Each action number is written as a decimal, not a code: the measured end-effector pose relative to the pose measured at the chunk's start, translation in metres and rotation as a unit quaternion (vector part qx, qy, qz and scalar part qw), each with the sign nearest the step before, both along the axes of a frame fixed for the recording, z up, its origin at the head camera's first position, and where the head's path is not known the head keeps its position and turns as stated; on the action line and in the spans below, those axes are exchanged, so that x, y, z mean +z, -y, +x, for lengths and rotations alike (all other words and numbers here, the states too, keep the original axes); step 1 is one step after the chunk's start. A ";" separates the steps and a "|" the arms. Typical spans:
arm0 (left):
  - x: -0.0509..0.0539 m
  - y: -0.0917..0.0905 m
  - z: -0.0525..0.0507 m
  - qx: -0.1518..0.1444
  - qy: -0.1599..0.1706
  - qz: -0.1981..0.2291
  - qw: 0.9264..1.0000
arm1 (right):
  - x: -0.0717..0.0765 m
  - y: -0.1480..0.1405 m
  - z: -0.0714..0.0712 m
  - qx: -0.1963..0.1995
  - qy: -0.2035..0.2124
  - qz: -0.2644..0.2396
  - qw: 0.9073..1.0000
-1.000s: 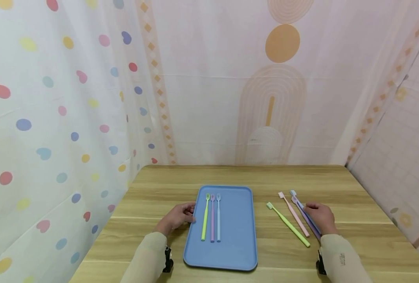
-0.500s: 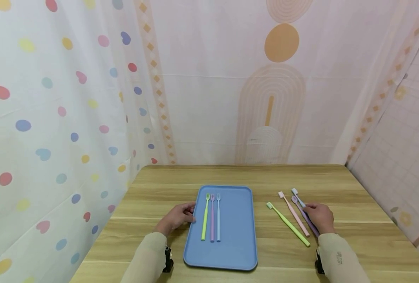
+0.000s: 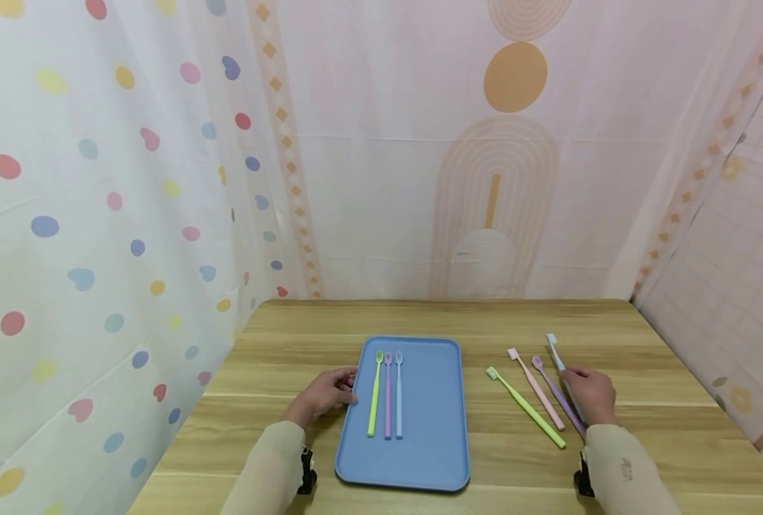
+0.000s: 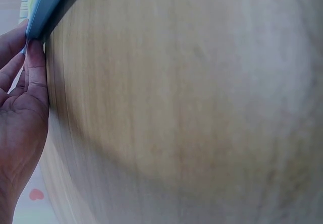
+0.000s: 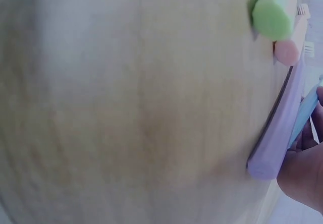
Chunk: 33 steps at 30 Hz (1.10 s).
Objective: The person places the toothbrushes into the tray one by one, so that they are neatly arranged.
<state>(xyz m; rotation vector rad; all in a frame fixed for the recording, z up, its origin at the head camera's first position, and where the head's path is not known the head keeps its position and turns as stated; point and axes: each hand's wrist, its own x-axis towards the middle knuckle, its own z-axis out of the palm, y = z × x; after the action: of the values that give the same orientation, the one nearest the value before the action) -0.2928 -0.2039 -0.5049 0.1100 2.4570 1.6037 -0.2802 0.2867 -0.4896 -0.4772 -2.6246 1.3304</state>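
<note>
A blue tray [image 3: 429, 429] lies on the table, with a lime-green toothbrush [image 3: 375, 400], a purple toothbrush [image 3: 388, 404] and a light-blue toothbrush [image 3: 400, 404] side by side in its left part. At the tray's left rim, my left hand [image 3: 323, 393] pinches the edge between thumb and fingers. My right hand [image 3: 590, 393] holds another light-blue toothbrush [image 3: 556, 352] by its handle, head pointing away from me. Beside it lie a second purple toothbrush [image 3: 558, 392], a pink one [image 3: 538, 393] and a second green one [image 3: 525, 408]. The right wrist view shows the purple handle [image 5: 277, 133] near the hand.
The wooden table [image 3: 278, 329] reaches back to a patterned curtain [image 3: 381, 214]. A dotted curtain [image 3: 98, 286] hangs at the left, and a pale checked cloth [image 3: 741, 300] at the right.
My right hand has drawn the light-blue toothbrush away from the purple one; its head has shifted right and farther from me. The left hand and tray have stayed put.
</note>
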 end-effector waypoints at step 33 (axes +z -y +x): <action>0.001 0.000 0.000 0.001 0.005 0.001 1.000 | 0.021 0.019 -0.011 -0.024 -0.008 -0.080 0.997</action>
<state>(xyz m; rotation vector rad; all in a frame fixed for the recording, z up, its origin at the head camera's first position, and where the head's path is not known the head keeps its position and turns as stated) -0.2933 -0.2043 -0.5044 0.0986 2.4495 1.6025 -0.2914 0.2678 -0.4686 -0.5450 -2.4898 1.5287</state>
